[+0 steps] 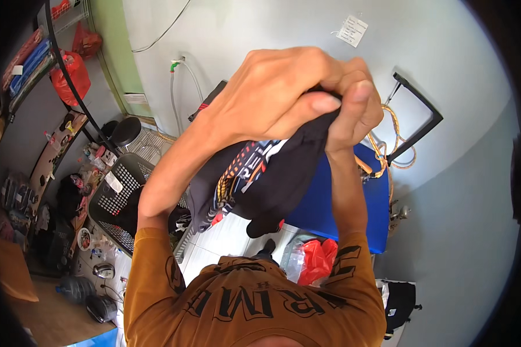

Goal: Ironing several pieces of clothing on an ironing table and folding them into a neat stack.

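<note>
A black garment (282,182) with a colourful printed panel hangs from both my hands, held up high before me. My left hand (286,91) pinches its upper edge between thumb and bent fingers. Close beside it, my right hand (358,104) grips the bunched cloth, its thumb pointing up. The garment's lower folds hang over the white tiled floor (221,243), and a bit of red trim shows at the bottom. Behind my fingers, part of the cloth is hidden.
Left of the garment stands a grey perforated laundry basket (126,173) holding dark cloth. At right are a blue-covered surface (330,199), a coiled yellow hose (395,126) and a black metal frame (417,134). Below lies a red plastic bag (317,260). A round stool (127,131) stands farther back.
</note>
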The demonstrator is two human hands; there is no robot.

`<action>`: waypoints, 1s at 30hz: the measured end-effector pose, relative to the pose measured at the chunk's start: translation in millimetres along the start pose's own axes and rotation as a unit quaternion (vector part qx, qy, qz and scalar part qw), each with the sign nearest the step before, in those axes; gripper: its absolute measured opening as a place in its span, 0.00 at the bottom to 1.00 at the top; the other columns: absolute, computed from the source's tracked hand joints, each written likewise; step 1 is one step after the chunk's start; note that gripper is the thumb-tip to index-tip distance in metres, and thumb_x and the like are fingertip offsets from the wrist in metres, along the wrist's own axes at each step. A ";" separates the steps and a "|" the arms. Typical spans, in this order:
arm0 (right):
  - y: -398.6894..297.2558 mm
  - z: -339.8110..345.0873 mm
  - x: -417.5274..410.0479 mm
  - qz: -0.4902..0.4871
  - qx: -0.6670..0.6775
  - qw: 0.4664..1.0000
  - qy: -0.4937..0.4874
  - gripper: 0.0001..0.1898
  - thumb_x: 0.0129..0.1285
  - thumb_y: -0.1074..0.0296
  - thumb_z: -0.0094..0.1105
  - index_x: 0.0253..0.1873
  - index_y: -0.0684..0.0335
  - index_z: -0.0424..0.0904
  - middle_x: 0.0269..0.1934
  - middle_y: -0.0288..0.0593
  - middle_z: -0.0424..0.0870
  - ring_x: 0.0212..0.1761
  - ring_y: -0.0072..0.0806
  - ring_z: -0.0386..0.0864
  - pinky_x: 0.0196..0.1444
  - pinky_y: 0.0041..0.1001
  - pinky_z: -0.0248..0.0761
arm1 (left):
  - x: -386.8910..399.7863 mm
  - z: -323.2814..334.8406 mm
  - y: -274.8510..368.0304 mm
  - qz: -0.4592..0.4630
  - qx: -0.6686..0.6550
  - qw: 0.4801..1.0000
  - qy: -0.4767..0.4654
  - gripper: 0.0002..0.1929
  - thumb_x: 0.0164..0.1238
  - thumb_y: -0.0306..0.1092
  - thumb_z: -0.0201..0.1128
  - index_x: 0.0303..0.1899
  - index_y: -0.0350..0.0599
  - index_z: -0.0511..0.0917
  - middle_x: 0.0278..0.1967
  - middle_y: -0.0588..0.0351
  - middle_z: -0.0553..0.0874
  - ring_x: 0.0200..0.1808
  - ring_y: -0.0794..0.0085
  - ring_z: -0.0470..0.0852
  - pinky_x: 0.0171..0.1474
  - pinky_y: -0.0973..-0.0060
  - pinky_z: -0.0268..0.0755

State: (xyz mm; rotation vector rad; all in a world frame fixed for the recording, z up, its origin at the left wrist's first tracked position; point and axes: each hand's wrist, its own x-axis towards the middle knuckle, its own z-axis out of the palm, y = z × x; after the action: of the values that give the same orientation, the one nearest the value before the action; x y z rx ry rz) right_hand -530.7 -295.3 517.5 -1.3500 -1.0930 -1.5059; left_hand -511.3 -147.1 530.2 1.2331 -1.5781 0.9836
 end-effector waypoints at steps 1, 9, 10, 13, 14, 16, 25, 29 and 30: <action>-0.2 1.5 1.6 0.001 -0.007 1.000 0.020 0.23 0.76 0.64 0.51 0.24 0.68 0.70 0.27 0.44 0.72 0.26 0.27 0.67 0.26 0.29 0.59 | 2.3 6.2 -0.9 0.027 0.034 0.999 0.019 0.18 0.79 0.51 0.56 0.38 0.44 0.75 0.32 0.51 0.76 0.33 0.54 0.77 0.36 0.61 0.70; 16.3 18.8 -11.5 0.075 0.084 0.975 0.190 0.20 0.73 0.50 0.53 0.59 0.57 0.68 0.64 0.63 0.71 0.57 0.36 0.75 0.59 0.36 0.69 | -6.7 35.9 -3.8 -0.076 -0.081 0.994 0.016 0.16 0.83 0.41 0.46 0.41 0.37 0.72 0.30 0.42 0.78 0.33 0.46 0.78 0.41 0.56 0.70; 20.3 17.0 -16.5 0.069 0.041 0.983 0.166 0.24 0.76 0.49 0.47 0.63 0.63 0.62 0.60 0.54 0.73 0.51 0.30 0.72 0.56 0.36 0.66 | -10.8 32.0 -3.5 -0.123 -0.051 0.991 -0.014 0.16 0.83 0.41 0.46 0.41 0.36 0.72 0.30 0.40 0.78 0.32 0.45 0.78 0.41 0.55 0.70; 22.0 -14.1 -32.6 0.288 0.003 0.958 0.001 0.25 0.76 0.47 0.53 0.62 0.63 0.66 0.52 0.48 0.80 0.46 0.25 0.77 0.51 0.29 0.69 | -19.8 30.5 -5.0 -0.228 0.029 0.973 -0.025 0.15 0.81 0.41 0.53 0.40 0.36 0.70 0.27 0.37 0.80 0.29 0.45 0.80 0.35 0.59 0.72; 22.3 -24.9 -36.5 0.349 0.075 0.933 -0.044 0.24 0.76 0.47 0.56 0.62 0.63 0.67 0.49 0.45 0.82 0.45 0.24 0.78 0.50 0.27 0.70 | -23.5 28.2 -5.2 -0.272 0.050 0.960 -0.033 0.15 0.80 0.42 0.55 0.39 0.37 0.70 0.26 0.37 0.79 0.28 0.46 0.80 0.33 0.60 0.71; 22.5 -36.8 -43.3 0.448 0.178 0.869 -0.113 0.23 0.74 0.52 0.63 0.62 0.62 0.69 0.46 0.41 0.84 0.44 0.22 0.80 0.49 0.23 0.71 | -29.5 29.7 -9.5 -0.334 0.088 0.938 -0.029 0.18 0.74 0.44 0.66 0.38 0.39 0.69 0.23 0.43 0.79 0.24 0.56 0.80 0.29 0.66 0.70; 6.2 -80.7 -40.1 0.370 0.107 0.886 -0.258 0.12 0.70 0.72 0.69 0.55 0.65 0.82 0.40 0.34 0.86 0.37 0.14 0.78 0.41 0.18 0.70 | -105.3 1.3 -48.3 -0.284 -0.124 0.933 -0.185 0.22 0.73 0.48 0.66 0.54 0.40 0.73 0.66 0.48 0.73 0.63 0.61 0.73 0.69 0.59 0.64; 24.5 -100.0 -51.6 0.398 0.026 0.849 -0.345 0.09 0.69 0.70 0.69 0.51 0.65 0.85 0.41 0.35 0.87 0.40 0.17 0.79 0.44 0.20 0.70 | -144.7 -12.7 -49.2 -0.405 -0.040 0.868 -0.283 0.19 0.66 0.44 0.75 0.45 0.36 0.84 0.45 0.50 0.87 0.48 0.66 0.83 0.57 0.68 0.73; 32.1 -103.8 -57.2 0.433 0.014 0.817 -0.380 0.10 0.69 0.71 0.68 0.52 0.65 0.84 0.44 0.37 0.87 0.45 0.19 0.80 0.50 0.22 0.71 | -146.5 -18.0 -51.0 -0.463 -0.039 0.824 -0.323 0.19 0.65 0.44 0.76 0.43 0.35 0.86 0.40 0.51 0.88 0.44 0.67 0.84 0.54 0.69 0.75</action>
State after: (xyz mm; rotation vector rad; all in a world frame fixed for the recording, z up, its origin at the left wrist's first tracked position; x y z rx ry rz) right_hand -524.5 -402.5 458.1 -2.1077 -0.7138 -0.2531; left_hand -440.7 -98.6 399.5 2.0987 -1.1635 -0.1618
